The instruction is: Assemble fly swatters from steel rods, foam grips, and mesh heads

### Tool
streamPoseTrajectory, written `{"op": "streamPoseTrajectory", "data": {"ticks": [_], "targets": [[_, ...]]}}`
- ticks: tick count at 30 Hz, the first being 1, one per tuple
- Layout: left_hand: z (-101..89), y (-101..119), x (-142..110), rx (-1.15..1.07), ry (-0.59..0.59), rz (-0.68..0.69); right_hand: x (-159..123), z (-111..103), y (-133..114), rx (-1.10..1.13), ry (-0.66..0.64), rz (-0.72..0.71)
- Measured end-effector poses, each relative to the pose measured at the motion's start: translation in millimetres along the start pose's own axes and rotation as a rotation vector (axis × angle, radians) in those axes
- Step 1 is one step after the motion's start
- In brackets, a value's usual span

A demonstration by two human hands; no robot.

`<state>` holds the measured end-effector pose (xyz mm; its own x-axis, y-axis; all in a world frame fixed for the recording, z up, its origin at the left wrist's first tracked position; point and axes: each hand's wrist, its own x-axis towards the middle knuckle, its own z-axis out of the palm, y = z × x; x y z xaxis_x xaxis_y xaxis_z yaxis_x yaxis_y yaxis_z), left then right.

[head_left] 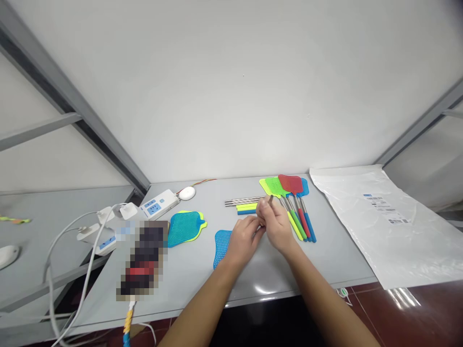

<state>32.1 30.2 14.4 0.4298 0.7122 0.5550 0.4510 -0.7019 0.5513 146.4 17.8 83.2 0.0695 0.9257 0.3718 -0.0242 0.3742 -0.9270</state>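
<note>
My left hand (244,239) is closed, its fingertips meeting my right hand over the table; what they pinch is hidden. My right hand (278,224) makes a fist around a thin metal rod, whose short end (271,198) pokes out above the thumb. Beside my left hand appears a blue perforated fly swatter head (221,246), partly covered by the hand; whether it is touched I cannot tell. Behind my hands lie several metal rods (240,201), with a yellow handle grip (246,206) and a blue handle grip (247,212) in front of them.
Several complete fly swatters (291,185) lie fanned at the right. Teal and yellow swatter heads (185,229) are stacked at the left, near a blurred phone-like object (142,260) and a power strip (159,204) with cables. A white plastic package (390,226) covers the table's right end.
</note>
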Motion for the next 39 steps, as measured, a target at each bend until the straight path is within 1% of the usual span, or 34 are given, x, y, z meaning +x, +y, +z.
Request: {"op": "streamPoseTrajectory", "data": {"ticks": [2,4,5,7,9,10,12,14,16,18,20,22,24,30,39], "targets": [[-0.4,-1.7,-1.3,-0.005,-0.012,-0.02,-5.0,-3.2,2.5,-0.17,-0.037,-0.002],[-0.8,-1.7,-2.3,-0.008,-0.04,-0.027,-8.3,-9.9,-0.2,-0.337,-0.055,-0.058],[-1.0,-1.1,-2.5,-0.008,-0.052,-0.031,-8.9,-14.0,-3.2,-0.399,-0.077,-0.077],[-1.1,0.7,-2.5,-0.005,-0.057,-0.041,-7.6,-22.0,-11.6,-0.459,-0.16,-0.068],[-1.0,2.4,-2.0,0.001,-0.051,-0.047,-3.4,-26.9,-20.9,-0.424,-0.212,-0.02],[-1.0,3.1,-1.6,0.008,-0.049,-0.045,-0.5,-27.5,-25.3,-0.384,-0.207,-0.002],[-1.0,3.9,-1.2,0.025,-0.051,-0.033,5.8,-24.3,-32.2,-0.275,-0.162,0.023],[-1.2,4.1,-1.3,0.037,-0.05,-0.022,11.4,-16.6,-35.8,-0.177,-0.128,0.037],[-1.8,4.1,-1.8,0.041,-0.046,-0.017,15.4,-7.5,-35.5,-0.147,-0.087,0.037],[-2.4,3.9,-2.4,0.049,-0.052,-0.019,17.5,-0.5,-32.4,-0.108,-0.034,0.04],[-2.8,3.5,-3.0,0.06,-0.071,-0.021,18.3,2.9,-27.8,-0.021,-0.003,0.057],[-2.8,2.8,-3.5,0.071,-0.084,-0.022,18.8,3.6,-23.0,0.065,0.002,0.082],[-2.6,1.8,-3.7,0.078,-0.085,-0.022,19.5,3.5,-18.6,0.106,0.002,0.093],[-3.2,-0.1,-2.7,0.085,-0.104,-0.019,20.8,4.0,-7.7,0.122,0.032,0.07],[-2.0,-2.5,-1.6,0.119,-0.123,-0.004,14.1,0.1,7.7,0.117,0.03,0.061]]}}
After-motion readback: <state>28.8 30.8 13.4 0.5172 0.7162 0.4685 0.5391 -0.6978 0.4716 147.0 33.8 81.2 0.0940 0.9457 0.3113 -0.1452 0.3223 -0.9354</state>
